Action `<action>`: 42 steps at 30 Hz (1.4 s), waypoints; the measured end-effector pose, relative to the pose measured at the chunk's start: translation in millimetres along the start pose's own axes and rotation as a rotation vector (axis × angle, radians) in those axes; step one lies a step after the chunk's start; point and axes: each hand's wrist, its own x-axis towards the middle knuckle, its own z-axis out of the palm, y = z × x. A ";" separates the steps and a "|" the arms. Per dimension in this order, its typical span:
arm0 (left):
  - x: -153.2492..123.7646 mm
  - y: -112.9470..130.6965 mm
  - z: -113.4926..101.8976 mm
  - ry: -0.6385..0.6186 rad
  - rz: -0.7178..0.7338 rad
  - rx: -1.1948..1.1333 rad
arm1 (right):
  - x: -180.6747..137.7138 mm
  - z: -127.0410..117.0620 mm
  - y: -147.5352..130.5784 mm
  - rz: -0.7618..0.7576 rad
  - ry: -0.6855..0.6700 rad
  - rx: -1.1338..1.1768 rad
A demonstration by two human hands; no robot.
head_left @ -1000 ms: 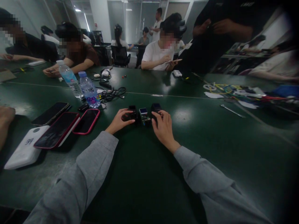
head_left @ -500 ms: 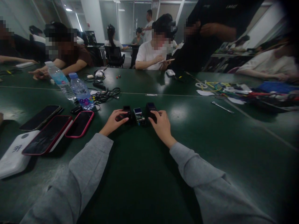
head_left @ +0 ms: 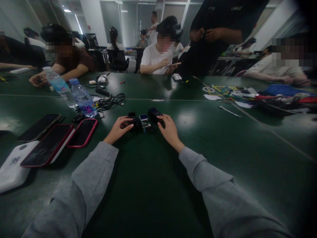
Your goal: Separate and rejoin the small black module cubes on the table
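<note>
A small dark device (head_left: pixel 144 122) with black wheel-like blocks at both ends and a blue-topped circuit module in its middle rests on the green table (head_left: pixel 153 185). My left hand (head_left: pixel 118 129) grips its left black block with curled fingers. My right hand (head_left: pixel 168 129) is curled over the right black block. Both arms wear grey sleeves.
Three phones (head_left: pixel 82 132) and a white box (head_left: pixel 12 170) lie at the left. Two water bottles (head_left: pixel 80 97) and tangled black cables (head_left: pixel 109 100) stand behind them. A metal tool (head_left: pixel 229 111) and coloured wires (head_left: pixel 223 90) lie at the right. Several people sit or stand around the table's far side.
The view has swung a little, so everything sits further left and slightly lower in frame. My hands stay on the device in the same grip.
</note>
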 end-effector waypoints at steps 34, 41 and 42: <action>-2.0 8.5 -2.2 -0.011 -0.011 0.008 | -26.3 -7.8 -43.3 -0.034 -0.229 0.043; -2.7 6.8 -3.4 -0.016 -0.021 -0.015 | -94.7 -100.3 23.0 0.082 -0.093 0.041; -2.6 6.3 -3.5 -0.019 -0.020 -0.017 | -107.5 -121.6 42.2 0.145 -0.035 -0.017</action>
